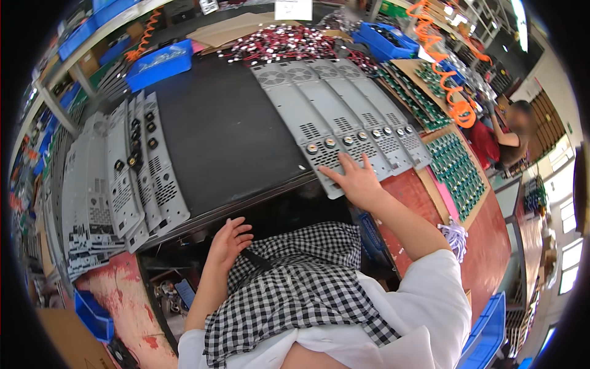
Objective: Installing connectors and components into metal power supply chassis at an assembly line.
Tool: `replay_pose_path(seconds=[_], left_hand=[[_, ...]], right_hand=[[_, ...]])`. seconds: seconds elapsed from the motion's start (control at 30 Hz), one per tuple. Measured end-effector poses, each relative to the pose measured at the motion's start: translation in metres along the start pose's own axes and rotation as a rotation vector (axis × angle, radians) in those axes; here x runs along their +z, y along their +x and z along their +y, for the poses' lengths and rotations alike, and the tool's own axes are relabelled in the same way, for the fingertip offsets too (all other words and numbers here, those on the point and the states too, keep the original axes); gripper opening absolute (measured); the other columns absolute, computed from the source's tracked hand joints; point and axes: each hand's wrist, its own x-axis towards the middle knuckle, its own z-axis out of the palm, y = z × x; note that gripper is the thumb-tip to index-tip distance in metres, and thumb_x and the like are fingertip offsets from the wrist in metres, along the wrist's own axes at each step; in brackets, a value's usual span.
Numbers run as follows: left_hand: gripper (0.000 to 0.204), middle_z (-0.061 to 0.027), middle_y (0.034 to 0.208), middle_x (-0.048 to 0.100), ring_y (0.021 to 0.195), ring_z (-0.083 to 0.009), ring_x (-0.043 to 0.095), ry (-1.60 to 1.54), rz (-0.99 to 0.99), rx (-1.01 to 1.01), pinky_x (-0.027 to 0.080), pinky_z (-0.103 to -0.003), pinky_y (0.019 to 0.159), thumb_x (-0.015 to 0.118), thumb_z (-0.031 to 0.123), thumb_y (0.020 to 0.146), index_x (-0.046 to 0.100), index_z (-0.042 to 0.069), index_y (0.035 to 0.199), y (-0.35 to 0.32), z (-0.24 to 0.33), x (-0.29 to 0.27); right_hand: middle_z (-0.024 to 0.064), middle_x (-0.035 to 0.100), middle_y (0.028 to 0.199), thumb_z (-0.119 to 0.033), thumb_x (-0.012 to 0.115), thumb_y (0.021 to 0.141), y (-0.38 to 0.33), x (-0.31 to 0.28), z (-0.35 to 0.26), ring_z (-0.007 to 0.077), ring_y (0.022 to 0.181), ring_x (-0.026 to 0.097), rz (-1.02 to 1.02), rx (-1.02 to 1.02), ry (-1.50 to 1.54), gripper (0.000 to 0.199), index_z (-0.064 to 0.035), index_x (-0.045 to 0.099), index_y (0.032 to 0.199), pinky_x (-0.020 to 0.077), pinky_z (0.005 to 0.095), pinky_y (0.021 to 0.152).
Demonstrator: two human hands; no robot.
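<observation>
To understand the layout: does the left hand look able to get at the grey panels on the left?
Probably yes: the left hand looks empty, to the right of those grey panels, with nothing visible blocking the way between.

White shirt (430,317) is framing black-and-white checked apron (289,292), short right sleeve (433,277) ending near elbow, collar (399,349) spreading open at neck. Apron cloth is gathering in folds, small squares repeating across front, dark strap (256,259) crossing near waist. Left hand (230,243) and right hand (357,182) are showing bare.
</observation>
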Motion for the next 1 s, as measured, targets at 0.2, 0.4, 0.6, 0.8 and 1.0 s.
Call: replay_pose_path(seconds=[0.2, 0.4, 0.6, 0.8, 1.0], left_hand=[[0.046, -0.0120, 0.101, 0.058, 0.086, -0.0229, 0.058, -0.225, 0.165, 0.279, 0.048, -0.034, 0.075, 0.039, 0.042, 0.093, 0.046, 0.003, 0.117, -0.041, 0.026, -0.050], [0.045, -0.0124, 0.102, 0.056, 0.087, -0.0222, 0.056, -0.269, 0.201, 0.384, 0.046, -0.034, 0.078, 0.039, 0.042, 0.093, 0.047, 0.001, 0.110, -0.043, 0.037, -0.060], [0.044, -0.0121, 0.101, 0.057, 0.086, -0.0224, 0.056, -0.297, 0.215, 0.372, 0.046, -0.034, 0.077, 0.039, 0.043, 0.093, 0.047, 0.002, 0.109, -0.045, 0.043, -0.053], [0.045, -0.0132, 0.101, 0.057, 0.086, -0.0236, 0.056, -0.305, 0.234, 0.397, 0.048, -0.036, 0.075, 0.038, 0.043, 0.093, 0.045, 0.003, 0.113, -0.052, 0.037, -0.055], [0.047, -0.0123, 0.114, 0.054, 0.101, -0.0257, 0.056, -0.334, 0.201, 0.294, 0.047, -0.041, 0.082, 0.038, 0.042, 0.093, 0.042, 0.005, 0.123, -0.049, 0.030, -0.027]], right_hand=[[0.0128, 0.038, 0.135, -0.032, 0.072, 0.067, 0.017, -0.057, -0.007, 0.0335, 0.125, 0.034, -0.272, -0.043, 0.172, 0.075, -0.0230, 0.037, 0.132, 0.0268, 0.0561, 0.099], [0.0093, 0.055, 0.115, -0.018, 0.065, 0.074, 0.110, -0.057, -0.088, 0.0272, 0.107, 0.052, 0.142, -0.436, 0.524, 0.036, -0.0088, 0.058, 0.108, 0.0406, 0.0378, 0.091], [0.0047, 0.056, 0.112, -0.018, 0.065, 0.073, 0.197, -0.027, -0.201, 0.0222, 0.112, 0.048, 0.375, -0.761, 0.675, 0.031, -0.0124, 0.058, 0.103, 0.0378, 0.0390, 0.093], [0.0015, 0.054, 0.084, -0.024, 0.070, 0.063, 0.224, -0.022, -0.195, 0.0207, 0.093, 0.052, 0.250, -1.008, 0.625, 0.026, -0.0113, 0.056, 0.080, 0.0356, 0.0410, 0.094], [0.0004, 0.051, 0.082, -0.030, 0.067, 0.065, 0.167, -0.021, -0.154, 0.0202, 0.091, 0.051, 0.250, -1.061, 0.559, 0.026, -0.0121, 0.053, 0.078, 0.0339, 0.0459, 0.095]])
